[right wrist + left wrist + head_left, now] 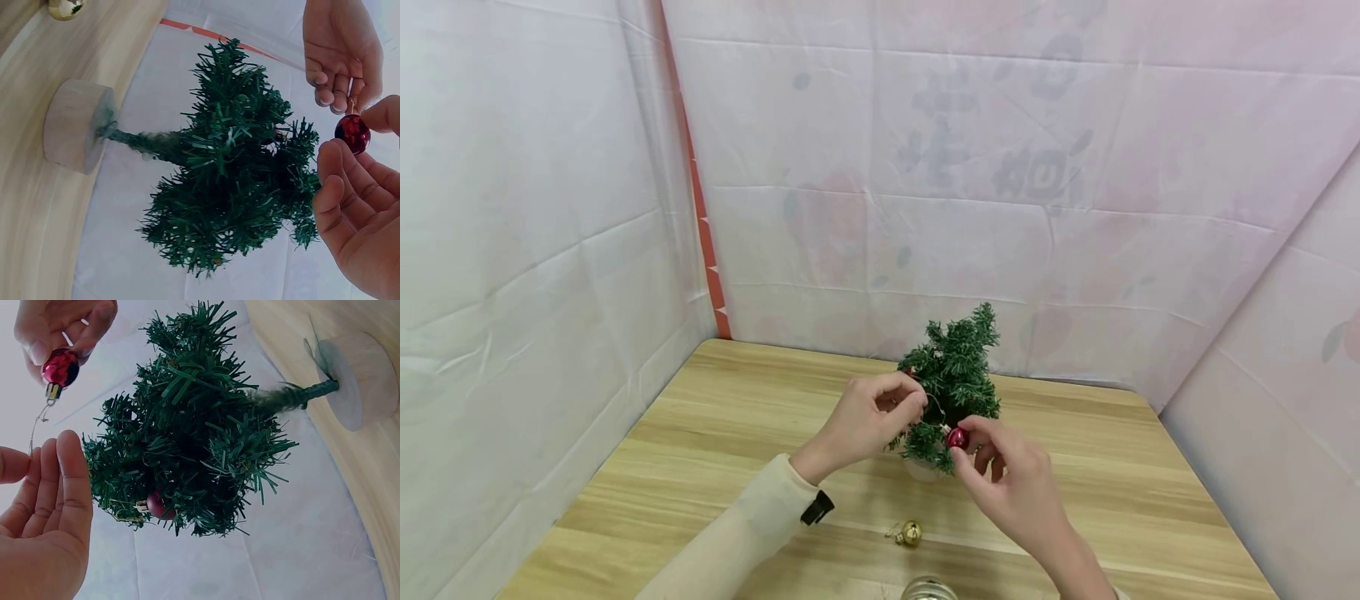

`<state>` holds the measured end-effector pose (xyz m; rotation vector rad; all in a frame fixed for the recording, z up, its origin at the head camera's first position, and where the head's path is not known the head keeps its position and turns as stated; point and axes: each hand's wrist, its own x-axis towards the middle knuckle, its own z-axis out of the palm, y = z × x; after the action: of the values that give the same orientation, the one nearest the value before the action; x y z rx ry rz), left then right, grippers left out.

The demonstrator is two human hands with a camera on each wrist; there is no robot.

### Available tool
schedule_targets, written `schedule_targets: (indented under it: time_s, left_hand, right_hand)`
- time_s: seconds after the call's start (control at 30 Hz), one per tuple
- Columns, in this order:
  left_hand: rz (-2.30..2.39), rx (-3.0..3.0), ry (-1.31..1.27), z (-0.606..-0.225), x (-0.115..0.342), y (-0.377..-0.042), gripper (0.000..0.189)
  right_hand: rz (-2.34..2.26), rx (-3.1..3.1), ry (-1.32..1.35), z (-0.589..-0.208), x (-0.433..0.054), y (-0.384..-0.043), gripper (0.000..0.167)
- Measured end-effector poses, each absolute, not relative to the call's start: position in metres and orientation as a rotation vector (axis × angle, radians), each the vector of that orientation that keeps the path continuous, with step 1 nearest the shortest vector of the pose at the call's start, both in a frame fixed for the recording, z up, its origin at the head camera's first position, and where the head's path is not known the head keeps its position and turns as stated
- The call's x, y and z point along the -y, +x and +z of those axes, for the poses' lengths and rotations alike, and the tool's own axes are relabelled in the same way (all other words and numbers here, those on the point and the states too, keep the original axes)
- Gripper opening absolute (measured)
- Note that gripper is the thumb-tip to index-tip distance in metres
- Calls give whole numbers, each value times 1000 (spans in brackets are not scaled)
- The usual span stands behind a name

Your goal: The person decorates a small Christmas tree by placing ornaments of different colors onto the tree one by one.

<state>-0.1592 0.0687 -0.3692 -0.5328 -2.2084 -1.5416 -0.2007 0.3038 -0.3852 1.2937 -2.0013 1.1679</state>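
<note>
Between thumb and fingertips my right hand (1011,479) pinches a shiny red bauble (957,438) with a gold cap. My left hand (868,417) pinches the end of the bauble's thin hanging string (34,432), which runs between the two hands. Just behind them stands a small artificial Christmas tree (958,367) on a round pale wooden base (369,381). Another red bauble (160,505), duller in look, hangs among the branches on the tree's left side. In the head view the hands hide part of the lower tree.
A gold bauble (912,533) with its string lies on the wooden table (760,400) in front of the tree. At the bottom edge of the head view, a round shiny ribbed object (928,590) is partly cut off. Pale cloth walls (820,250) enclose the table.
</note>
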Motion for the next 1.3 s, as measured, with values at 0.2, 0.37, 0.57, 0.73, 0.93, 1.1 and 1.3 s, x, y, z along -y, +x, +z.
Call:
schedule_targets:
  time_s: [0.2,0.37,0.57,0.73,0.93,1.1,1.3]
  left_hand:
    - [-1525,2189,-538,-367,-70,-161,17]
    - [-1532,2178,-554,-366,-73,-161,17]
    - [-1522,2171,-578,-363,-77,-161,19]
    - [-1512,2171,-589,-362,-80,-161,17]
    - [-1477,2182,-628,-362,-83,-161,18]
    - [-1479,2197,-647,-362,-86,-161,14]
    - [-1466,2210,-672,-362,-87,-160,15]
  right_hand:
    - [1134,2029,1289,-390,-303,-199,41]
    - [1120,2052,1298,-392,-304,-198,39]
    - [1129,2084,1308,-392,-305,-196,37]
    - [1104,2112,1303,-392,-306,-195,36]
    - [1067,2130,1288,-392,-308,-194,36]
    - [1044,2146,1293,-390,-308,-193,35]
    - [1015,2137,1317,-389,-309,-193,35]
